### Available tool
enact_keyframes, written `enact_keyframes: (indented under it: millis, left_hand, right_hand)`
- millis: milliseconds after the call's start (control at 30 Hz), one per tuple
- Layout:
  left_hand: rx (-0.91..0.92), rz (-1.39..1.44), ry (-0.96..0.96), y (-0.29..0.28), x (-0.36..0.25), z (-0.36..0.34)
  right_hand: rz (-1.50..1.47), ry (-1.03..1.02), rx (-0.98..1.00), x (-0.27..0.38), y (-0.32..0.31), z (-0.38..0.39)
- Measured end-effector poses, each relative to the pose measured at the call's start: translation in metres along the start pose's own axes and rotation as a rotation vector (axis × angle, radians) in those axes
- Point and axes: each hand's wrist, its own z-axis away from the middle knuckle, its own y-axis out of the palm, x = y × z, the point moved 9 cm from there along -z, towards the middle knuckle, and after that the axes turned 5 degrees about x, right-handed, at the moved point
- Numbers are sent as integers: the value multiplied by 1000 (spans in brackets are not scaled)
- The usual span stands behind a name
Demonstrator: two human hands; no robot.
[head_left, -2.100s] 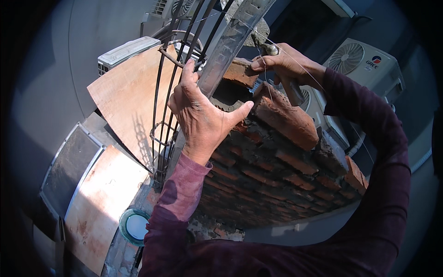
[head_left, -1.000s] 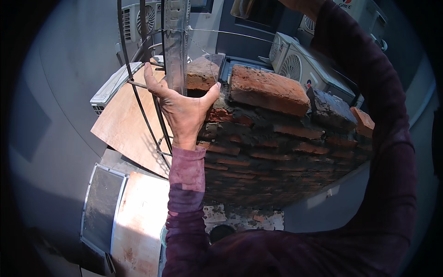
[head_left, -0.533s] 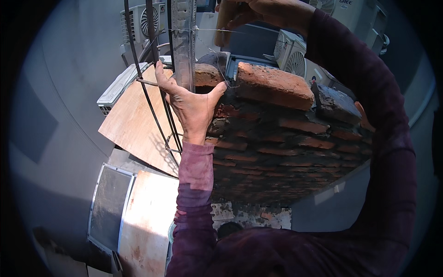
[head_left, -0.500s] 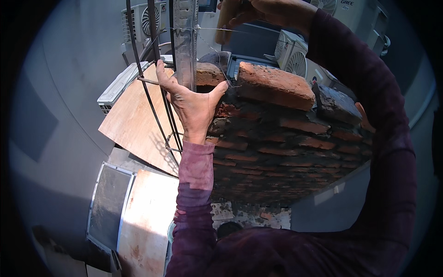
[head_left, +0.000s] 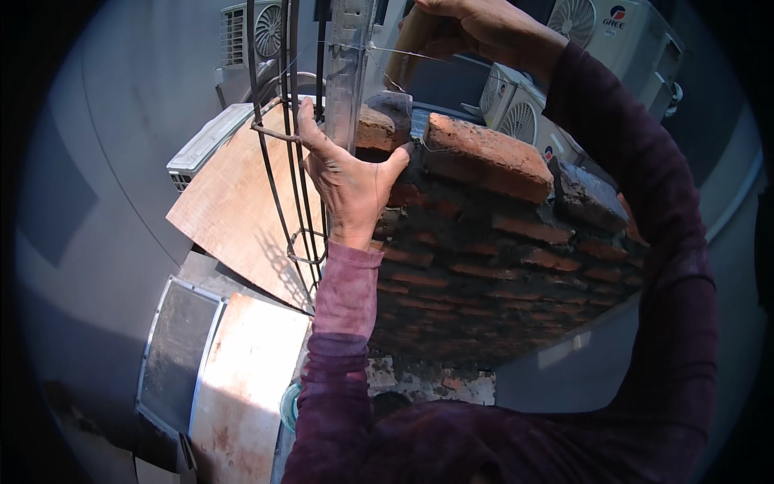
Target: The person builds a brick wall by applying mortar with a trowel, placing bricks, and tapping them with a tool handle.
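Note:
My left hand (head_left: 352, 189) grips the lower end of an upright metal straightedge (head_left: 347, 77) at the left end of a brick wall (head_left: 500, 242). Its thumb and forefinger lie on either side of the straightedge; the other fingers are hidden. Higher up and to the right, my right hand (head_left: 488, 28) is closed round a brown, wooden-looking handle (head_left: 409, 60), whose far end is out of view. A thin line (head_left: 395, 52) crosses the straightedge, with a loose length hanging beside it. Close to my left thumb sits a red brick (head_left: 488, 157) on the top course.
Dark steel rebar (head_left: 278, 145) with tie hoops rises just left of my left hand. Behind it lies a plywood sheet (head_left: 222, 194). Air-conditioner units (head_left: 516, 101) stand beyond the wall. A grey brick (head_left: 590, 194) lies on the wall at right.
The whole view has shifted slightly, so the straightedge and rebar sit farther right. The brown handle in my right hand now tilts more and reaches lower. My left hand keeps its place on the straightedge.

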Motion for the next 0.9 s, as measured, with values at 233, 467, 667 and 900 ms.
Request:
enact_keyframes:
  millis: [233,467,667,900]
  left_hand:
    - [10,38,11,2,4,1]
    - [31,-33,-19,0,7,4]
    - [50,-58,-20,2,1,2]
    - [50,-138,6,-4,-7,1]
  right_hand:
    - [-108,5,135,-29,22,-7]
    - [20,37,68,-22,9,-13]
    - [65,-5,95,-9,19,-20]
    - [40,84,145,-21,33,-17]
